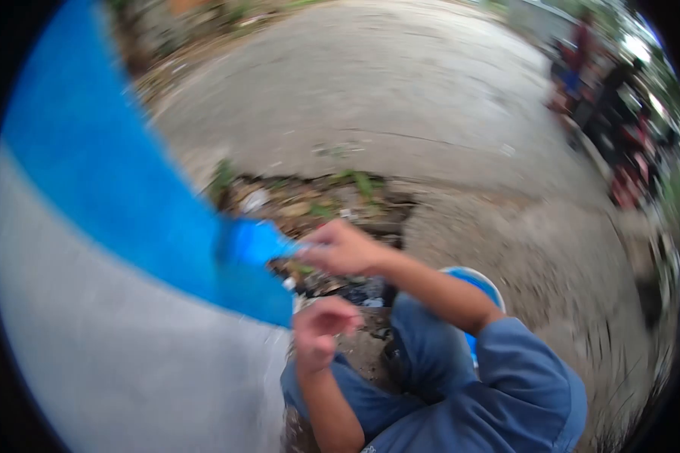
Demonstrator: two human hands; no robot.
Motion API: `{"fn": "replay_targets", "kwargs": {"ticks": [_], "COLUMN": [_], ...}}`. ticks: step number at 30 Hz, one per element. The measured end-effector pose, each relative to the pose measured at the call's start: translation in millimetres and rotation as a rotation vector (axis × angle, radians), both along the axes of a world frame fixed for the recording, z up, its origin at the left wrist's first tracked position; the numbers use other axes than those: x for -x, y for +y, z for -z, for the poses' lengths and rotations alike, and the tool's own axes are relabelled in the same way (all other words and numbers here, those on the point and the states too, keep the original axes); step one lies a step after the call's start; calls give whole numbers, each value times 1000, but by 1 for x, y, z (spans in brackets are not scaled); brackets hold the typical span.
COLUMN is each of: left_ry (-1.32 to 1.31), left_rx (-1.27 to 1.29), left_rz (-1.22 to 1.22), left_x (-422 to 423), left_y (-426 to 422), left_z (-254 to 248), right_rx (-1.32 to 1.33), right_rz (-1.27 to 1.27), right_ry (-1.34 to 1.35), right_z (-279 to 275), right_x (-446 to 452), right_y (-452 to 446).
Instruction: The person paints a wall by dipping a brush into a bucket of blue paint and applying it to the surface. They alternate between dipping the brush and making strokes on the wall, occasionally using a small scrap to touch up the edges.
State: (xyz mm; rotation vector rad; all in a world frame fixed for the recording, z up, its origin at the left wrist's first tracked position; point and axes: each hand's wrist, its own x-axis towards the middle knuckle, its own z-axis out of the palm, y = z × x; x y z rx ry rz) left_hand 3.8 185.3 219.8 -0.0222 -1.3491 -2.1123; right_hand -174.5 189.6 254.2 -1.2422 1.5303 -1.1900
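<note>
My right hand (341,249) grips a paintbrush (258,241) coated in bright blue. The brush head lies against the wall (121,189) at its blue band, near the wall's right edge. Below that band the wall is whitish grey (128,347). Close to the lower wall edge, my left hand (325,328) is raised with its fingers loosely curled and a gap between fingers and thumb; nothing shows in it. Partly hidden behind my right forearm stands a bucket (494,285) with a pale rim and blue paint inside. Motion blurs the brush and both hands.
Past the wall's edge lies a gap in the ground (310,200) with leaves, weeds and litter. A concrete road (370,90) stretches beyond it. Blurred at the right are what look like motorbikes (619,113) and a person (578,60). My bent knees are close to the wall.
</note>
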Motion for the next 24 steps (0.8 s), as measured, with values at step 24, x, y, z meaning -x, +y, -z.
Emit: {"fn": "replay_targets", "kwargs": {"ticks": [24], "left_ry": [-81], "left_rx": [298], "left_rz": [448], "left_x": [78], "left_y": [40], "left_z": [23], "right_rx": [-522], "right_rz": [354], "right_ry": [754], "right_z": [-24], "right_x": [17], "right_y": [186]}}
